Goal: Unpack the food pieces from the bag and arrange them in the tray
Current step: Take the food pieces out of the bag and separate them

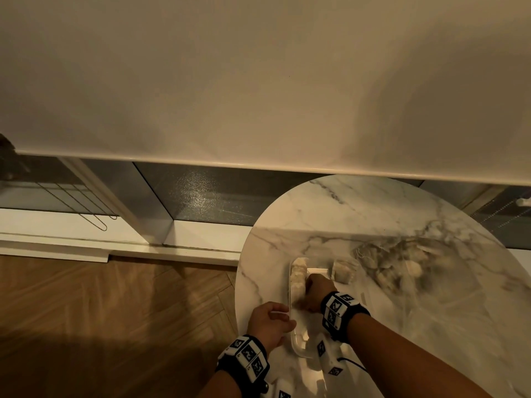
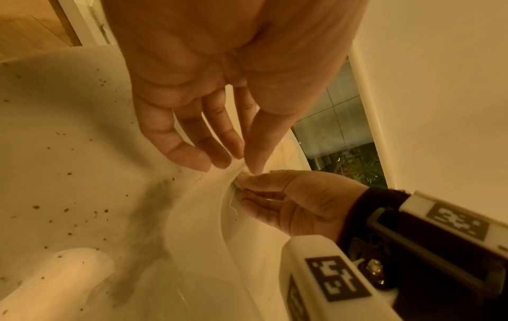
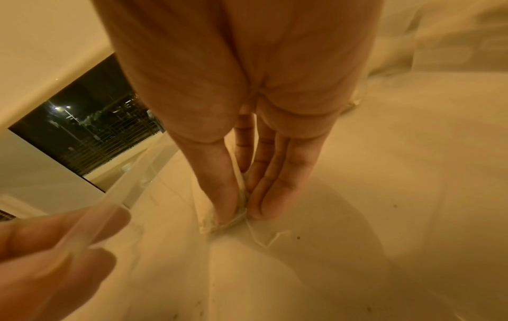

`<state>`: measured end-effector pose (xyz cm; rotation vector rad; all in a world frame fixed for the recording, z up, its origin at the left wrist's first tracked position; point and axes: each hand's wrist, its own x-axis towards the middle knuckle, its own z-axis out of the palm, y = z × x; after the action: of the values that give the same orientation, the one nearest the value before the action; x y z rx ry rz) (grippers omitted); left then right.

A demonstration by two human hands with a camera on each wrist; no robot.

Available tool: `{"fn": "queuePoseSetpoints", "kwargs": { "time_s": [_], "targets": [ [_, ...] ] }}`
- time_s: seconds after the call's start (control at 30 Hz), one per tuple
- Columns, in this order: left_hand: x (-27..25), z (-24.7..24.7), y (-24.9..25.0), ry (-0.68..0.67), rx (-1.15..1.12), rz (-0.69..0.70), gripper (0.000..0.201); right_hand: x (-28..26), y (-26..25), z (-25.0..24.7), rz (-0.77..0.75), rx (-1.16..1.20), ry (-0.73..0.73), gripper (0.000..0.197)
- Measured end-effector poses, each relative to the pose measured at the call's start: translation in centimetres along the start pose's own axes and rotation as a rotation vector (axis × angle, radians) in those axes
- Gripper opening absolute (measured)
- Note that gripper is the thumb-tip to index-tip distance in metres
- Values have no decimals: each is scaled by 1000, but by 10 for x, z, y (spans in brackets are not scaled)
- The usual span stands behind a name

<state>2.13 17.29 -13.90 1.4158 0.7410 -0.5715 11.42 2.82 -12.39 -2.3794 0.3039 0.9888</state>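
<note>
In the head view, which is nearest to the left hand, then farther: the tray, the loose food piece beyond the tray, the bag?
1. Tray: its near left rim is gripped by the left hand.
2. Loose food piece: beyond the tray, rightward.
3. Bag: farthest, right side of the table.

A round white marble-patterned tabletop with grey veining occupies the lower right of the head view. Brown herringbone wood flooring lies to its left. A white roller blind covers the upper area, above dark window glass with a white sill. A beaded metal pull chain hangs at the left.
</note>
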Motion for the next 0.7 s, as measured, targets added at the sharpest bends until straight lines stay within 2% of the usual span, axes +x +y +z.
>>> {"fn": "queuePoseSetpoints", "kwargs": {
  "time_s": [0.33, 0.43, 0.47, 0.57, 0.7],
  "targets": [
    [-4, 0, 3, 5, 8, -9, 29, 5, 3, -3, -25, 47, 112, 40],
    [-6, 1, 5, 11, 13, -12, 28, 4, 2, -3, -69, 67, 105, 67],
    [-7, 0, 5, 13, 14, -13, 28, 3, 1, -3, -88, 72, 105, 70],
    [-9, 0, 5, 18, 17, -17, 28, 2, 0, -3, -133, 100, 141, 56],
    [-11, 1, 6, 27, 24, -10, 27, 3, 2, -6, -148, 89, 148, 52]
  ]
}}
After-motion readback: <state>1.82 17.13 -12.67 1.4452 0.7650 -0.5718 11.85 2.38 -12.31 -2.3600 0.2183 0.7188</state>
